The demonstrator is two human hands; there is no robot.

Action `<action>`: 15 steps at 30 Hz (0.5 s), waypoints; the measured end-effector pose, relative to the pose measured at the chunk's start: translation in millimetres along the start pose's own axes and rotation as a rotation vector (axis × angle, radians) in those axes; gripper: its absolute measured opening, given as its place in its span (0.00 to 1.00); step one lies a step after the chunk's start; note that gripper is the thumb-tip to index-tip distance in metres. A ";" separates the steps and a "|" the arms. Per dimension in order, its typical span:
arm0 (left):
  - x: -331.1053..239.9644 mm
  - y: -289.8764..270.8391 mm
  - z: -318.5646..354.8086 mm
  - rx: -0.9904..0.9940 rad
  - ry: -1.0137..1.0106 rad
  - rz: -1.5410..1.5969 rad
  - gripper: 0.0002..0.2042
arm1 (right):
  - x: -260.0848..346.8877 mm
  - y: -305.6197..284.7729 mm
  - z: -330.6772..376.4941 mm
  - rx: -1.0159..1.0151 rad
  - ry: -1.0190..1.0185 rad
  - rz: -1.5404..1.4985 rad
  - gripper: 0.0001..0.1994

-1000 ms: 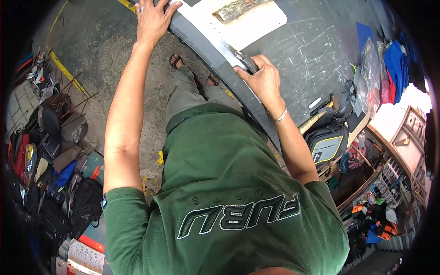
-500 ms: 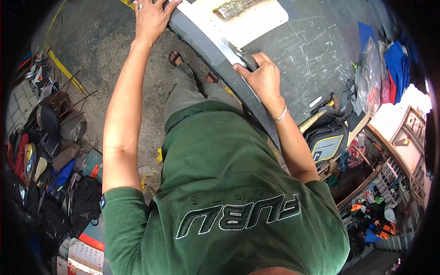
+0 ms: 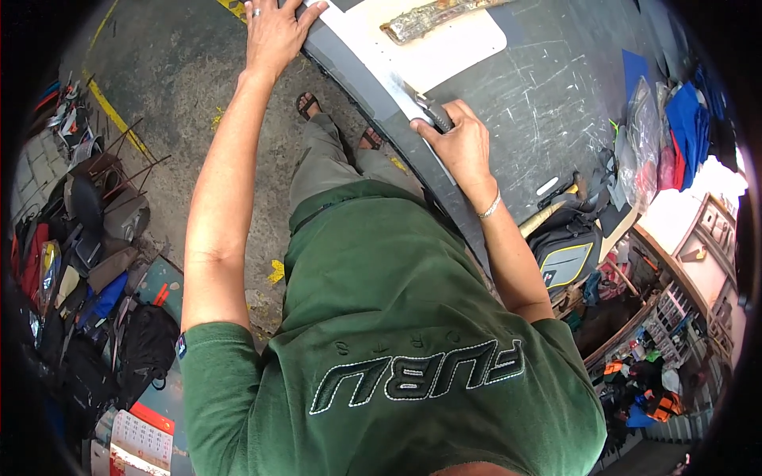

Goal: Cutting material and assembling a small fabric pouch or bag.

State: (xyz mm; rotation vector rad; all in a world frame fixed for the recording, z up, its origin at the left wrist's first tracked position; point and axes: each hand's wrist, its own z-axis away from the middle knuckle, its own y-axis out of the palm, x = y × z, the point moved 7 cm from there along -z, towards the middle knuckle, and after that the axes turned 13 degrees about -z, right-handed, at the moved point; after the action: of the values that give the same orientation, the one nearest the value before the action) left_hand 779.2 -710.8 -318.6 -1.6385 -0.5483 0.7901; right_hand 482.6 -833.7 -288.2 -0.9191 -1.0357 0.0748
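Note:
My right hand [image 3: 462, 144] is closed around the dark handle of a utility knife [image 3: 433, 111], its tip at a long pale straightedge [image 3: 381, 70]. The straightedge lies along the near-left edge of the dark, scratched worktable [image 3: 548, 111], over dark sheet material [image 3: 337, 49]. At the far end, my left hand [image 3: 274, 33] rests on the straightedge with its fingers spread. Part of that hand is cut off by the upper rim. Beyond the straightedge sits a cream board [image 3: 468, 49] bearing a long, worn brown piece [image 3: 432, 21]. The knife's blade is hard to make out.
At the table's right lie a hammer [image 3: 578, 184], a small white piece [image 3: 548, 186] and a black-grey bag [image 3: 567, 250]. Blue and clear plastic pieces [image 3: 684, 119] hang farther right. Bags and scraps [image 3: 87, 262] are piled at left, beside thin metal rods [image 3: 131, 174].
The whole view has shifted slightly, so the table sits a little lower and farther right. Both hands keep nearly the same places on the straightedge and knife.

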 end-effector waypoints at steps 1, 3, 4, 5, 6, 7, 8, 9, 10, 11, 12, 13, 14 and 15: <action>0.5 0.6 0.1 0.000 -0.001 0.001 0.27 | -0.5 -0.1 -0.1 0.000 0.004 0.000 0.21; 1.4 1.8 0.2 0.009 -0.002 0.002 0.27 | -1.1 -0.2 -0.2 0.001 0.010 0.002 0.21; 1.9 2.2 0.2 0.011 -0.003 0.003 0.27 | -1.6 0.1 -0.3 0.009 0.016 -0.013 0.21; 2.4 2.3 0.1 0.012 -0.004 0.004 0.27 | 0.0 2.2 -0.4 0.042 -0.006 -0.062 0.21; 2.7 2.5 0.1 0.013 -0.006 0.004 0.27 | -2.1 0.4 -0.5 0.018 0.023 -0.027 0.21; 3.0 2.4 0.1 0.014 -0.006 0.004 0.27 | -1.7 0.1 -0.7 0.013 0.017 -0.015 0.21; 3.1 2.7 0.1 0.017 -0.004 0.001 0.27 | 0.8 1.9 -0.7 0.039 -0.018 -0.042 0.21; 3.0 2.9 0.0 0.020 -0.002 -0.003 0.27 | -1.6 -0.1 -0.9 0.008 0.014 -0.003 0.21; 2.8 2.9 0.0 0.022 -0.001 -0.003 0.27 | -1.5 -0.1 -1.0 0.007 0.011 -0.008 0.21; 2.6 3.2 -0.1 0.026 0.000 -0.002 0.27 | 0.4 2.0 -0.9 0.034 -0.015 -0.048 0.21; 2.4 2.9 0.0 0.030 0.000 -0.002 0.27 | -1.6 0.3 -0.7 0.006 0.012 -0.013 0.21; 2.2 2.4 -0.2 0.032 0.000 -0.003 0.27 | -1.6 0.3 -0.7 0.004 0.012 -0.015 0.21; 1.7 1.1 -0.3 0.035 0.002 -0.009 0.27 | 1.2 2.0 -0.4 0.028 -0.026 -0.055 0.21; 1.2 -1.0 -0.9 0.036 0.005 -0.014 0.28 | -1.4 0.4 -0.6 0.003 0.012 -0.015 0.21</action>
State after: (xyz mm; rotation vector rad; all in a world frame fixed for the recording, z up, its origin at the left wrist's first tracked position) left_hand 780.7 -710.3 -317.8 -1.6015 -0.5387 0.7812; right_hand 482.4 -834.4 -289.6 -0.9081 -1.0309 0.0576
